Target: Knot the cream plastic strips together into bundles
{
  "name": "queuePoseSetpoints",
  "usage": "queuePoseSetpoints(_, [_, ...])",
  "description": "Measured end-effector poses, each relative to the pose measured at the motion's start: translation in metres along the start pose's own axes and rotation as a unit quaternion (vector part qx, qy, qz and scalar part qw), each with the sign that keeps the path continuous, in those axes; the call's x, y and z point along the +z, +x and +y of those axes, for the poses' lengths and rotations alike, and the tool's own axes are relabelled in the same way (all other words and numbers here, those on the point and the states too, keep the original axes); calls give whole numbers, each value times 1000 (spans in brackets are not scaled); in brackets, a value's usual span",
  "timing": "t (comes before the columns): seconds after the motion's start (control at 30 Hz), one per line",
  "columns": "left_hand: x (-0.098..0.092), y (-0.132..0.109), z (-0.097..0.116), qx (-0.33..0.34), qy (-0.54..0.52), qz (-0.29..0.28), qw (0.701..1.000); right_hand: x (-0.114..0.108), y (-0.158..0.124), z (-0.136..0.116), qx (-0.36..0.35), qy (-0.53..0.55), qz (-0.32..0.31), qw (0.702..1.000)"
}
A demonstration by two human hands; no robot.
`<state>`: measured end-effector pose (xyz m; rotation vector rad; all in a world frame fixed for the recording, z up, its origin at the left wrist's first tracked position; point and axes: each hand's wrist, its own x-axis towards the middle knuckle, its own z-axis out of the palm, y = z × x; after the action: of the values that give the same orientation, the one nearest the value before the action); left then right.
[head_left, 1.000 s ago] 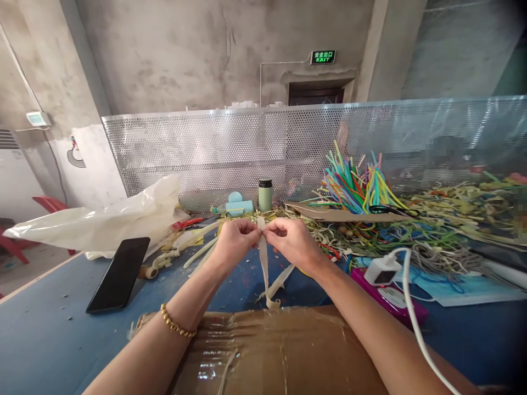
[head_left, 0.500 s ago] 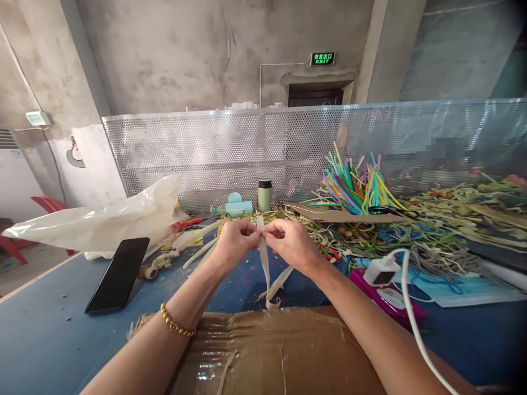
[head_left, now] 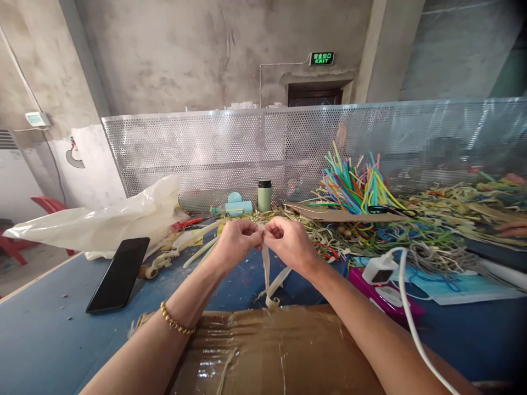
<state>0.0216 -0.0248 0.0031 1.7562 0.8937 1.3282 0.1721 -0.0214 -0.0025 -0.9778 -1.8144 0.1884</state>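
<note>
My left hand and my right hand meet above the blue table, both pinched on the top of a pale cream strip. The strip hangs straight down from my fingertips and its curled lower end touches the edge of a taped cardboard box in front of me. A bead bracelet sits on my left wrist. The strip's upper end is hidden between my fingers.
A black phone lies at the left beside a white plastic bag. Colourful strips and a heap of pale ones fill the right. A white charger with cable, green flask and perforated metal screen stand behind.
The strip's top end, which stuck up above my fingers, has been drawn down into the pinch. My hands have closed slightly together; the camera barely moved.
</note>
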Motion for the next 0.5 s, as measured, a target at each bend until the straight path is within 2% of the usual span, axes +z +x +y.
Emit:
queuePoseSetpoints(0.1, [-2,0,3,-4,-33,7,999,-3,1,0,-19,50,-23,998])
queuePoseSetpoints(0.23, [-4,0,4,-12,-44,2,999,-4,1,-1,-21,59,-22,998])
queuePoseSetpoints(0.37, [-6,0,3,-14,-58,-23,998,-1,2,2,-5,47,-22,999])
queuePoseSetpoints(0.5, [-9,-3,7,-18,-154,-75,985,-2,5,13,48,21,1,999])
